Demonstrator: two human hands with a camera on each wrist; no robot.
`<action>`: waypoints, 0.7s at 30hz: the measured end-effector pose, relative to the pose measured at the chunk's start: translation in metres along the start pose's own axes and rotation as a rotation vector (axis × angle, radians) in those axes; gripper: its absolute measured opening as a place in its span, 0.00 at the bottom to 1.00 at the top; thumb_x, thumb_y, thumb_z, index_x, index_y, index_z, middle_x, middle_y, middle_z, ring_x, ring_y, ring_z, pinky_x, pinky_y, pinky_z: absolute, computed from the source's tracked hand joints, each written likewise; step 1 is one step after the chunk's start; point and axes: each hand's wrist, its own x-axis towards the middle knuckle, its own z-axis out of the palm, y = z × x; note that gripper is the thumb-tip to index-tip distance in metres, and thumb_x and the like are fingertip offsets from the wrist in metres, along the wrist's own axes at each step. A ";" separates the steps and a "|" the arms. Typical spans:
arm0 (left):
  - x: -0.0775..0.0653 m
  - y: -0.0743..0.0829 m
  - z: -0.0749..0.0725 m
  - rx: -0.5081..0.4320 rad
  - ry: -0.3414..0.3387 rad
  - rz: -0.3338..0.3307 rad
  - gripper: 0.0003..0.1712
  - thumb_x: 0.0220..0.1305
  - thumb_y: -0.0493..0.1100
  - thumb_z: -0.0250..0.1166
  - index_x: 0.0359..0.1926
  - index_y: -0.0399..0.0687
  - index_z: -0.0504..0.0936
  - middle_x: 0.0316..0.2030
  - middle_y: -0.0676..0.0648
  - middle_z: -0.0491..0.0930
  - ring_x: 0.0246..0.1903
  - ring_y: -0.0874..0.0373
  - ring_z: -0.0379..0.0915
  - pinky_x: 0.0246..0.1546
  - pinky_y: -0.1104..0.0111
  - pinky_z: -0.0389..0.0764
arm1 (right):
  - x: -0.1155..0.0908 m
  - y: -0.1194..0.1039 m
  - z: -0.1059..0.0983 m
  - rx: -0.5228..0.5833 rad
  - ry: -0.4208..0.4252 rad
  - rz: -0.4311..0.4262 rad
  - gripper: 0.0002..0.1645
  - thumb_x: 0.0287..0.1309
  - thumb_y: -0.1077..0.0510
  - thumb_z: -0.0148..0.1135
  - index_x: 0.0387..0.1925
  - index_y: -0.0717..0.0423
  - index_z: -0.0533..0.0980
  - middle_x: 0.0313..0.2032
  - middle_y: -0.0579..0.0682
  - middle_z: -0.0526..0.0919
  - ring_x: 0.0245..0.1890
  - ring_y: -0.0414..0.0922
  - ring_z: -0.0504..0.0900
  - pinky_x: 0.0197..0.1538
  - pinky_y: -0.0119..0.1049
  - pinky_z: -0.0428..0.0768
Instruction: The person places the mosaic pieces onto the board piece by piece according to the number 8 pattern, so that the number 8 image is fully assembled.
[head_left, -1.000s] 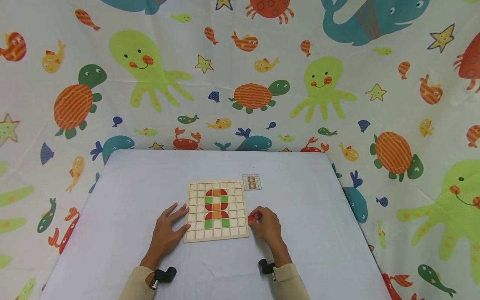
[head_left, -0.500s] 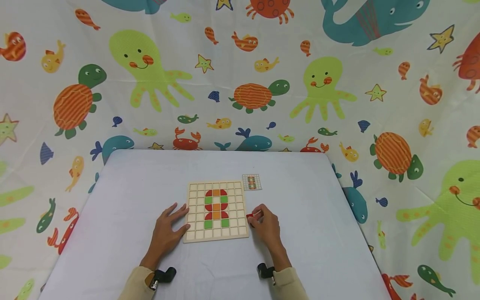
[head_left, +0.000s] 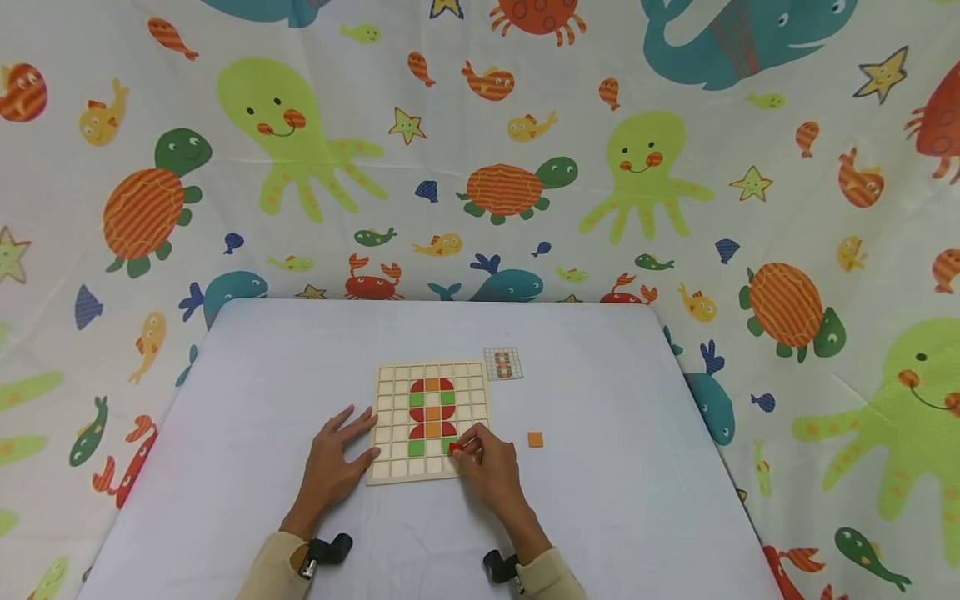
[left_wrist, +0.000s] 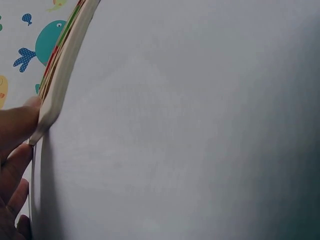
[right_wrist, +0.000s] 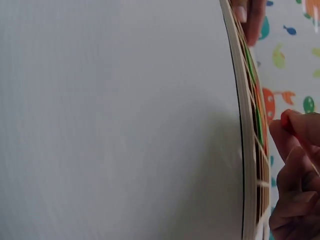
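Note:
A square wooden grid board (head_left: 390,417) lies on the table, with red, orange and green tiles set in its middle columns. My left hand (head_left: 333,458) rests at the board's left edge, fingers spread and fairly straight. In the left wrist view its thumb (left_wrist: 20,122) touches the board's rim. My right hand (head_left: 491,471) is over the board's lower right part and pinches a small red tile (head_left: 454,448) between thumb and fingertips, beside the right green tile. The right wrist view shows that red tile (right_wrist: 286,120) above the board surface, its shape mostly hidden by the fingers.
An orange square tile (head_left: 535,439) lies on the white table (head_left: 637,500), right of the right hand. A small pattern card (head_left: 503,363) lies by the board's upper right corner. A sea-animal cloth (head_left: 420,250) hangs behind the table.
My right hand has moved left from beside the board to over its lower part, carrying a red tile. The orange tile has come into view. The left hand has stayed in place.

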 end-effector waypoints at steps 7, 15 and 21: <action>0.000 0.000 0.000 -0.002 -0.006 -0.019 0.33 0.61 0.41 0.77 0.68 0.46 0.82 0.71 0.44 0.78 0.78 0.33 0.60 0.73 0.29 0.61 | -0.009 -0.008 0.021 0.049 -0.039 -0.043 0.10 0.61 0.53 0.78 0.40 0.44 0.81 0.29 0.38 0.87 0.24 0.32 0.71 0.27 0.27 0.71; 0.000 0.000 0.000 0.000 0.000 -0.008 0.33 0.61 0.41 0.77 0.68 0.46 0.82 0.71 0.44 0.79 0.78 0.34 0.61 0.73 0.29 0.61 | -0.009 -0.019 0.039 -0.014 -0.037 -0.017 0.09 0.58 0.54 0.80 0.35 0.42 0.84 0.25 0.34 0.85 0.24 0.27 0.73 0.27 0.27 0.69; 0.000 0.001 -0.001 0.000 -0.005 -0.018 0.33 0.61 0.41 0.77 0.68 0.47 0.82 0.71 0.45 0.78 0.78 0.34 0.60 0.73 0.30 0.61 | -0.005 -0.029 0.047 -0.139 -0.031 -0.014 0.07 0.58 0.53 0.80 0.33 0.42 0.85 0.21 0.32 0.78 0.24 0.28 0.71 0.27 0.27 0.67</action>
